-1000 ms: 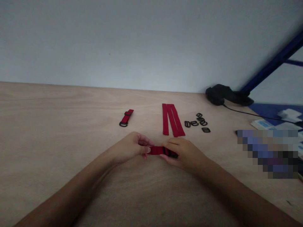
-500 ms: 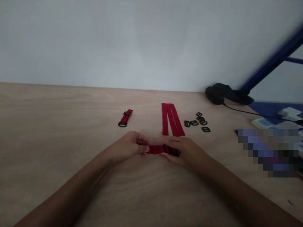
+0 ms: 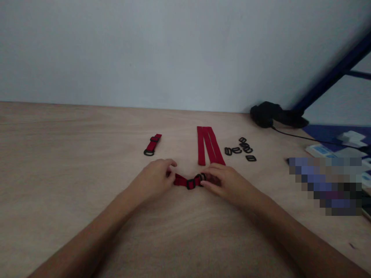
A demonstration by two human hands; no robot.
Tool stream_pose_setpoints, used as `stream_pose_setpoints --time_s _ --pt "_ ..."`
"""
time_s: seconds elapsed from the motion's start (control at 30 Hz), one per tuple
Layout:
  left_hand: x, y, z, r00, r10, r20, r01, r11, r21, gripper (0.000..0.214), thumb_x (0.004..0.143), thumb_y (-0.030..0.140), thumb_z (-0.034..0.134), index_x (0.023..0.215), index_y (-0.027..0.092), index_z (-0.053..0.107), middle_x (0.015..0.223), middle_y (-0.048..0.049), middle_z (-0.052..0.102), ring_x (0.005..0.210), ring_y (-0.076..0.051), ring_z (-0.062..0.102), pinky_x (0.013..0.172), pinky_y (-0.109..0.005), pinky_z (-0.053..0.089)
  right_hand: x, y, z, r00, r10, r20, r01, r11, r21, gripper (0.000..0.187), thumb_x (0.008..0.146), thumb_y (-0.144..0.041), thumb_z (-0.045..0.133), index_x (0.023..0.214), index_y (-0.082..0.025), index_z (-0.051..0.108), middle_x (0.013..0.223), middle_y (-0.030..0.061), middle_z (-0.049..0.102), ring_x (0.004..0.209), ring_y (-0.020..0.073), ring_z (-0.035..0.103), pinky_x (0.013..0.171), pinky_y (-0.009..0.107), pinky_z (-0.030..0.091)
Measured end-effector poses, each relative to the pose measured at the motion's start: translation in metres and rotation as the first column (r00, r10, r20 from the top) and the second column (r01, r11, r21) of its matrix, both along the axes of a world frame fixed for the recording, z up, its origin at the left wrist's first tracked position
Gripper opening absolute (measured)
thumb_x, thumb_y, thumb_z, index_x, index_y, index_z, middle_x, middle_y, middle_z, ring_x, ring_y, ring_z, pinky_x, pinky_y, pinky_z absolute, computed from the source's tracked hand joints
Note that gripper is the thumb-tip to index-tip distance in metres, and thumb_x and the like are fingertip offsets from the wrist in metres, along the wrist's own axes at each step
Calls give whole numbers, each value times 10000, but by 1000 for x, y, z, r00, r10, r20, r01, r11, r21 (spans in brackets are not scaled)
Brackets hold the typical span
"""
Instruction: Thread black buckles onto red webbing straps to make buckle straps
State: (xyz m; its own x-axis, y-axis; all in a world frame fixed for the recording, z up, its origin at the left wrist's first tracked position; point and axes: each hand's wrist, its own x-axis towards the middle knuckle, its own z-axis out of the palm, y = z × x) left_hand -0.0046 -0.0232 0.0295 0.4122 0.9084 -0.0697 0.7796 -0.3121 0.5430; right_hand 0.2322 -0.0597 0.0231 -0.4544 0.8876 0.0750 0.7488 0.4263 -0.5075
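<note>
A short red webbing strap with a black slide buckle round its middle stretches between my two hands, low over the table. At its left end my left hand is closed on the webbing, with the index finger raised off it. A black ring sits at the strap's right end, pinched between the thumb and fingers of my right hand. Beyond my left hand lies another red strap fitted with a slide buckle and a D-ring.
Flat red webbing strips lie beyond my right hand. To their right are several loose black rings and buckles. A dark object with a cable rests against the wall. White items and a blurred-out patch are at right.
The slide buckle has come out from under my right hand and shows in the middle of the strap. My right fingers now grip the ring end. My left index finger has lifted.
</note>
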Motion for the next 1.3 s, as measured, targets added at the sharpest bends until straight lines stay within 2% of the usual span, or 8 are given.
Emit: stream_pose_setpoints --time_s 0.1,0.2,0.33,0.5,0.77,0.9,1.1,1.3 --pt "3 -3 1 997 -43 59 31 981 192 304 854 169 464 1100 131 638 1017 -114 628 864 -208 637 805 -347 506 -3 -2 1 998 -63 2 63 998 15 105 843 -226 609 762 -165 635 780 32 598 685 148 543 619 254 404" --pt "5 -5 6 943 -303 141 245 914 324 254 890 199 483 1092 161 631 1122 -108 580 1027 -210 584 918 -350 477 -5 -3 2 994 -110 -19 110 994 -12 176 828 -178 575 653 -166 558 718 15 566 628 132 514 572 246 367" --pt "8 -5 5 823 -545 162 486 822 297 350 882 249 577 1229 206 560 1248 -86 563 1150 -203 528 1005 -342 428 -6 -2 1 993 -99 -68 95 993 -67 196 831 -167 537 636 -171 539 701 12 576 635 134 528 578 243 369" --pt "12 -5 -6 872 -471 136 442 875 197 280 900 274 572 1166 195 609 1022 -61 685 983 -211 599 911 -364 456 -7 -3 -2 982 -176 -69 170 982 -83 269 857 -273 537 609 -172 546 636 10 575 577 132 506 530 243 342" --pt "28 -13 -8 885 -443 146 406 886 224 394 817 429 658 1115 172 629 1057 -97 662 985 -253 592 899 -395 458 -15 -7 -1 937 -324 -127 317 945 -74 246 805 -288 572 590 -184 513 557 -7 554 516 129 479 487 244 306" --pt "29 -11 -8 849 -502 165 461 856 233 242 901 251 541 1107 171 640 1033 -82 667 957 -205 605 875 -331 477 -14 -8 -2 923 -313 -225 280 946 -165 232 788 -303 588 615 -193 480 580 -19 524 548 129 474 497 235 321" --pt "29 -12 -10 830 -530 175 466 830 306 400 858 332 615 1221 170 575 1147 -113 642 1044 -231 591 932 -371 466 -11 -6 -2 846 -347 -406 215 917 -335 240 785 -310 591 627 -198 449 588 -36 510 548 110 451 510 222 340" --pt "32 -14 -12 859 -489 151 423 845 327 260 819 233 584 1055 143 649 929 -87 673 821 -193 617 757 -298 505 -13 -5 2 802 -388 -454 191 887 -420 241 754 -333 620 614 -196 478 570 -20 561 546 126 512 515 230 378"
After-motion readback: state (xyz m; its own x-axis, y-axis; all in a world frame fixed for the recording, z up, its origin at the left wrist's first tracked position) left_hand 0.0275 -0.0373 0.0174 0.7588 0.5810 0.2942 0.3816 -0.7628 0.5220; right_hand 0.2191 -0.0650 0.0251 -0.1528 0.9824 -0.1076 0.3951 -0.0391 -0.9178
